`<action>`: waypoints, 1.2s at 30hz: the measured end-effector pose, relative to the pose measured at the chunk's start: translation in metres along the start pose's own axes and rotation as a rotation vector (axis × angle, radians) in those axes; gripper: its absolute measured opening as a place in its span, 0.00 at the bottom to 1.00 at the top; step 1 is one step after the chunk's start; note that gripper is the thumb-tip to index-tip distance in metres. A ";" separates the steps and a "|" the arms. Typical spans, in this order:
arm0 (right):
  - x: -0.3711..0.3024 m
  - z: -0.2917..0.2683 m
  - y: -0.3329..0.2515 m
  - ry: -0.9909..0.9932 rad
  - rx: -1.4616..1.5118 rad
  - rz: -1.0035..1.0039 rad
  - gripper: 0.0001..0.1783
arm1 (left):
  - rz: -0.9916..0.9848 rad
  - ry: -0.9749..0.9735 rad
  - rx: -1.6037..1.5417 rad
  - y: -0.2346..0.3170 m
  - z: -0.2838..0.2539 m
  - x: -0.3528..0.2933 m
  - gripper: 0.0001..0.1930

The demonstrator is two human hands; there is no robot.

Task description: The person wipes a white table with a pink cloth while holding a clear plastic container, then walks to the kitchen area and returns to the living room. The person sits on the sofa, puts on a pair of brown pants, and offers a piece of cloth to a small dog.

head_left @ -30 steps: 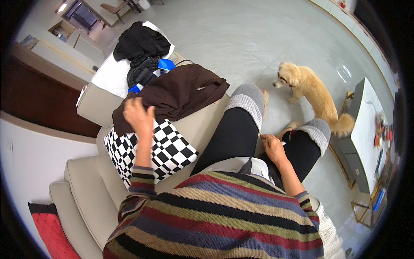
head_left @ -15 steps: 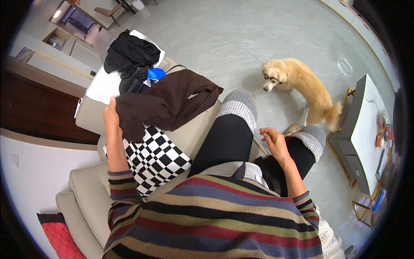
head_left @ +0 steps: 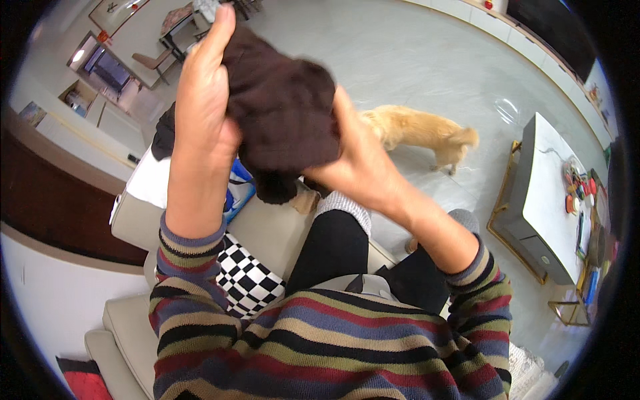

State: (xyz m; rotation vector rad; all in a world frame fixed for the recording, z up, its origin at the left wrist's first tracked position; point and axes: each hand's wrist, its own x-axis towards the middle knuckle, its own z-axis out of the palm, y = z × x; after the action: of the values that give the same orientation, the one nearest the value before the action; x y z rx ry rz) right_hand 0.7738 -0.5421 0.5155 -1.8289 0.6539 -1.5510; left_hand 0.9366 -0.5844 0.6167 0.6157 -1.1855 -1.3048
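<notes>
A bunched dark brown cloth garment (head_left: 283, 110) is raised above the sofa seat, between my two hands. My left hand (head_left: 208, 100) grips it along its left side, thumb pointing up. From the right, my right hand (head_left: 363, 157) holds the lower right edge, its fingers partly hidden by the fabric. Some darker cloth hangs under the bundle; I cannot tell whether it belongs to the same garment. Below, a blue package (head_left: 239, 190) lies on the sofa, partly covered from view. Part of a black garment (head_left: 163, 135) shows behind my left wrist.
A black-and-white checkered cushion (head_left: 250, 277) lies on the beige sofa (head_left: 267, 230) beside my leg. A light-coated dog (head_left: 423, 130) stands on the tiled floor, its head hidden behind my right hand. At the right stands a low table (head_left: 540, 193) with several small items.
The brown garment has been lifted off the sofa and bunched up. My right hand has come from above my lap to hold it too. The dog has moved left.
</notes>
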 end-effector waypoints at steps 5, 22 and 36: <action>0.042 -0.042 -0.040 0.248 0.204 0.012 0.15 | 0.265 -0.534 0.177 0.019 0.057 0.024 0.22; 0.058 -0.238 -0.105 0.571 -0.058 0.043 0.18 | 0.087 -0.505 0.077 -0.024 0.195 0.130 0.13; -0.005 -0.306 -0.089 0.228 -0.436 0.131 0.14 | 0.309 -0.748 0.223 0.022 0.283 0.163 0.06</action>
State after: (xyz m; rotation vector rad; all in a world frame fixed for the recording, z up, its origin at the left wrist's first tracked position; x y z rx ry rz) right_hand 0.4690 -0.5263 0.6073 -1.8756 1.2769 -1.6336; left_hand 0.6647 -0.6598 0.7830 0.0655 -1.9673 -1.1682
